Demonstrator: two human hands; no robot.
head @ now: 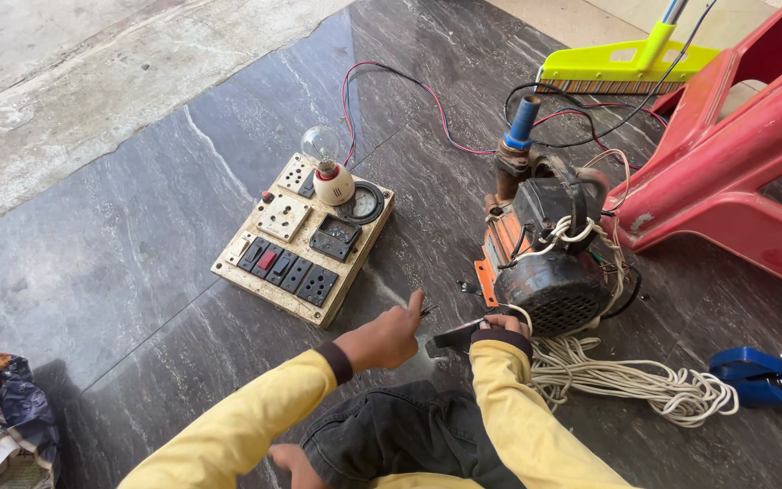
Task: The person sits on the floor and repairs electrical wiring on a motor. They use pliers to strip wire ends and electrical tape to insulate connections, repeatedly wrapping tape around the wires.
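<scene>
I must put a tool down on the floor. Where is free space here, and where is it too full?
Free: the dark floor left of the switch board, and the strip between board and pump. Crowded: right of the pump, among white rope, red chair and blue tool.

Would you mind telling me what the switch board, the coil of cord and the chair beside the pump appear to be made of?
The switch board looks like a worn, cream-painted wooden panel: its edges are chipped and thick. Its switches and sockets look plastic. The coil of cord seems a white braided fibre rope, soft and matte. The chair looks like glossy moulded red plastic, scuffed on one leg.
</scene>
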